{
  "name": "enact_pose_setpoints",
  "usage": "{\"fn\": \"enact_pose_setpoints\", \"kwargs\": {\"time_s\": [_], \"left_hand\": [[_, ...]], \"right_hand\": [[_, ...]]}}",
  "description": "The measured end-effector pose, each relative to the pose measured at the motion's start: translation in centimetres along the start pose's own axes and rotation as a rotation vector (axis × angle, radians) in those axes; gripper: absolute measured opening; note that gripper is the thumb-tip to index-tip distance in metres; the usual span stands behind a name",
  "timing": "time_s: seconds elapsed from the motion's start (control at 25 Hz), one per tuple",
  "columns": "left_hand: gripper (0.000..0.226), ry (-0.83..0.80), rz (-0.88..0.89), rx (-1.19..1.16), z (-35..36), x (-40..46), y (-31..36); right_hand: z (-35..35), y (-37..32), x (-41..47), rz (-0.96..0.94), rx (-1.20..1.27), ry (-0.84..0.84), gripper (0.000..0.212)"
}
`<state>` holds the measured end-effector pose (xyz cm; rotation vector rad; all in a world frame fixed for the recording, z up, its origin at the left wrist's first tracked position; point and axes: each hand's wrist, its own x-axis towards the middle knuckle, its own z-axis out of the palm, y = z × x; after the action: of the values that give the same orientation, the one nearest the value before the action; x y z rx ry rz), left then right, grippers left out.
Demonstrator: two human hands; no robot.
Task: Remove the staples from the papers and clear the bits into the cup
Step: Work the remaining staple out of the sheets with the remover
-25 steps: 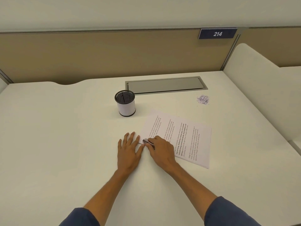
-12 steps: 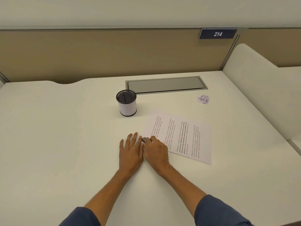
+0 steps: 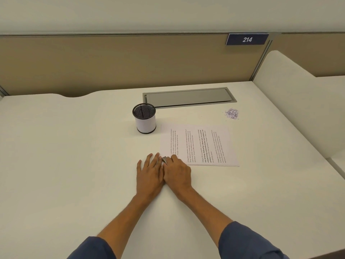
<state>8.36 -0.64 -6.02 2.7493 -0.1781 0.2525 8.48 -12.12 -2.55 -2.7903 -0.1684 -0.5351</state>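
Head view, papers: the stapled papers [image 3: 199,144] lie flat on the white desk [image 3: 74,165], printed side up, text running sideways, just right of the cup.
Head view, cup: the black mesh cup [image 3: 144,120] with a white band stands upright beside the papers' far left corner, apart from both hands.
Head view, bits: a small heap of paper bits [image 3: 232,113] sits well apart from the cup, toward the desk's right edge, near the grey cable hatch [image 3: 188,97].
Head view, left hand: the left hand [image 3: 149,171] lies flat with fingers straight and spread, fingertips at the papers' near left corner; it grasps nothing.
Head view, right hand: the right hand [image 3: 177,173] is curled over a small metal tool [image 3: 164,159], likely a staple remover, its tip at the same corner. The staple itself is too small to see.
Step, as judged: working the tool under the corner staple while the flat hand pins the sheets.
Risk, tearing: a steep pry could rip the corner.
Risk, slipping: light pressure from the flat hand could let the sheets skate across the smooth desk.
Risk, fingers: the tool's tip is touching or just beside the left fingertips; a slip could jab them.
Risk, loose staple: a freed staple could spring away and be lost on the pale surface.
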Motion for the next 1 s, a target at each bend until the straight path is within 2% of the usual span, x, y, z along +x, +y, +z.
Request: {"fn": "enact_pose_setpoints", "kwargs": {"time_s": [0.16, 0.4, 0.6, 0.72, 0.8, 0.92, 1.0], "left_hand": [[0.056, 0.013, 0.029, 0.027, 0.0, 0.0, -0.2], [0.052, 0.028, 0.059, 0.106, -0.2, -0.1, -0.1], [0.052, 0.043, 0.060, 0.079, -0.1, -0.2, 0.0], [0.051, 0.072, 0.055, 0.028, 0.0, -0.1, -0.1], [0.051, 0.095, 0.046, -0.018, 0.1, 0.1, -0.3], [0.053, 0.097, 0.023, -0.102, 0.1, 0.5, -0.4], [0.055, 0.067, 0.025, -0.118, -0.2, 1.3, -0.7]], "right_hand": [[-0.8, 0.4, 1.5, 0.330, 0.279, -0.270, 0.033], [-1.0, 1.9, 3.5, 0.628, 0.633, -0.384, 0.034], [-1.5, 3.2, 3.8, 0.729, 0.846, -0.466, 0.040], [-2.1, 4.4, 3.3, 0.709, 0.878, -0.438, 0.042], [-2.8, 4.9, 2.9, 0.621, 0.773, -0.393, 0.033], [-3.7, 5.1, 2.4, 0.293, 0.384, -0.339, 0.028], [-3.6, 4.9, 2.2, 0.113, 0.236, -0.314, 0.030]]}}
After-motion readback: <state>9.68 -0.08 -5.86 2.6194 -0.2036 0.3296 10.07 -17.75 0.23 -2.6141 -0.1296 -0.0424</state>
